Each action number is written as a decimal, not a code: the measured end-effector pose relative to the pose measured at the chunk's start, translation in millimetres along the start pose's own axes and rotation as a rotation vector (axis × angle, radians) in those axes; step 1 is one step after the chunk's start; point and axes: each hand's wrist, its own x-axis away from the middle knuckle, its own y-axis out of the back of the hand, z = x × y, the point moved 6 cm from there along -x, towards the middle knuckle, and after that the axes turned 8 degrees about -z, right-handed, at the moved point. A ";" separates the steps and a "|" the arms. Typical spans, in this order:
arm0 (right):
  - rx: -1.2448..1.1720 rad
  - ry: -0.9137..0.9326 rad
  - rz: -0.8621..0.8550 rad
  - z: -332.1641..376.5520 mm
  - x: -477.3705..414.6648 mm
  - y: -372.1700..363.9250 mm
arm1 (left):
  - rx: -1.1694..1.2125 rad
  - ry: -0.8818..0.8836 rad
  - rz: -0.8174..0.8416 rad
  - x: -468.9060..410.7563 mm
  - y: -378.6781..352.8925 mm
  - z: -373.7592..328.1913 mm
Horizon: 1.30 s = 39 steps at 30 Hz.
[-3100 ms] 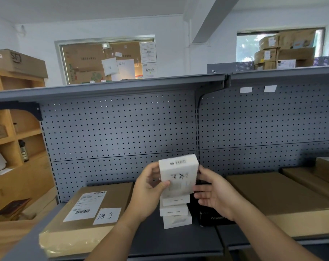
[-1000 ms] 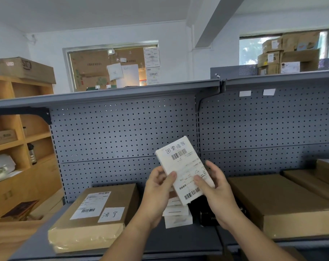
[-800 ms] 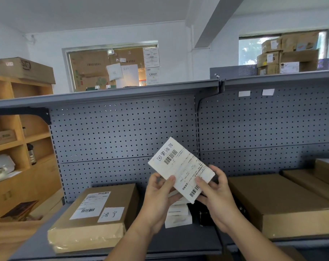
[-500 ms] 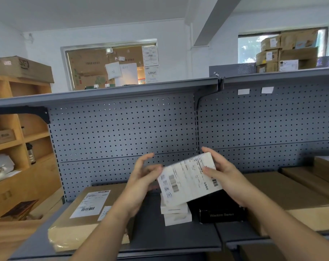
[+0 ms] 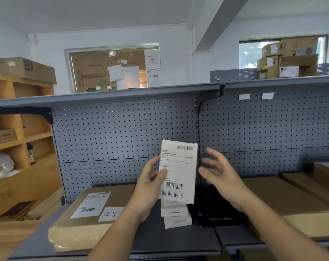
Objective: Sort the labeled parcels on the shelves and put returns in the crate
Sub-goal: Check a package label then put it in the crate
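White parcel [image 5: 177, 172] up in L hand [image 5: 150, 187], over mid of shelf [image 5: 178, 240], in front of pegboard [image 5: 122, 132]. Standing tall, label side to cam: barcode at top R corner, 2nd barcode low down, black hand-written marks along bottom edge. Thumb pressed flat on label near L edge, other fingers curled round that edge & behind. So a pinch, thumb vs. fingers.

R hand [image 5: 219, 176] just beside parcel's R edge, not touching. Fingers spread wide & a bit bent, palm turned to parcel, holding nothing. A bit blurry.

Right under parcel: stack [image 5: 175, 215] of small white boxes, approx. mid shelf, top of it hid behind parcel. How many: can't tell. Black box [image 5: 220, 219] just beside stack on R, "Wisdom Series" on its front. Touching or not: can't tell.

Flat brown box [image 5: 88, 213] by front L corner of shelf, w/ white barcode label & small white hand-written tag on top. 2nd brown box [image 5: 284, 204], flat too, at R end, next to black box. More brown ones behind it by far R edge.

Wood rack [image 5: 9, 147] off L end of shelf. Pile of cartons [image 5: 288, 59] up high at back R.
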 end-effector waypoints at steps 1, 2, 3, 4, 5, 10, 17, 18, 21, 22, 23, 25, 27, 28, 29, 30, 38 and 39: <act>-0.048 -0.031 -0.004 -7.8 4.5 -4.4 | 0.056 0.001 -0.040 1.7 -0.5 1.0; -0.109 -0.060 -0.008 -13.8 8.5 -9.9 | 0.104 0.002 -0.075 3.5 -1.7 2.0; -0.173 -0.087 -0.013 -18.1 11.5 -15.9 | 0.141 0.005 -0.100 5.1 -3.5 2.8; -0.233 -0.111 -0.016 -20.8 13.7 -22.0 | 0.167 0.006 -0.113 6.3 -5.7 3.5; -0.276 -0.130 -0.019 -21.8 15.4 -27.3 | 0.181 0.006 -0.120 7.4 -7.7 3.7; -0.350 -0.142 -0.044 -17.7 16.8 -38.5 | 0.197 0.000 -0.106 10.1 -14.2 0.1; -0.374 -0.115 -0.092 -15.0 18.1 -36.3 | 0.186 0.004 -0.081 9.8 -17.3 -2.0; -0.371 -0.116 -0.096 -15.7 18.1 -35.9 | 0.181 0.005 -0.078 9.9 -17.9 -2.2; -0.368 -0.124 -0.108 -17.6 17.8 -35.1 | 0.166 0.004 -0.078 9.6 -18.8 -1.6; -0.372 -0.128 -0.110 -18.2 17.7 -35.1 | 0.164 0.009 -0.079 9.3 -19.1 -0.9; -0.376 -0.130 -0.109 -18.6 17.7 -34.8 | 0.159 0.015 -0.078 8.6 -19.4 0.0; -0.379 -0.129 -0.105 -19.4 17.8 -34.6 | 0.148 0.020 -0.072 7.2 -19.7 2.2; -0.370 -0.121 -0.103 -20.2 18.1 -34.3 | 0.135 0.019 -0.065 6.7 -19.6 3.1; -0.368 -0.117 -0.104 -21.0 18.1 -34.4 | 0.126 0.017 -0.062 6.8 -19.6 2.9; -0.369 -0.115 -0.106 -22.0 18.2 -34.3 | 0.111 0.019 -0.061 6.7 -18.2 3.3; -0.371 -0.115 -0.106 -23.3 18.2 -34.6 | 0.091 0.025 -0.058 6.3 -16.5 4.0; -0.408 -0.148 -0.029 -39.7 13.9 -47.2 | -0.417 -0.033 -0.292 5.4 46.7 -3.0; -0.419 -0.159 -0.008 -41.3 13.1 -50.8 | -0.496 -0.042 -0.321 8.5 55.6 -6.0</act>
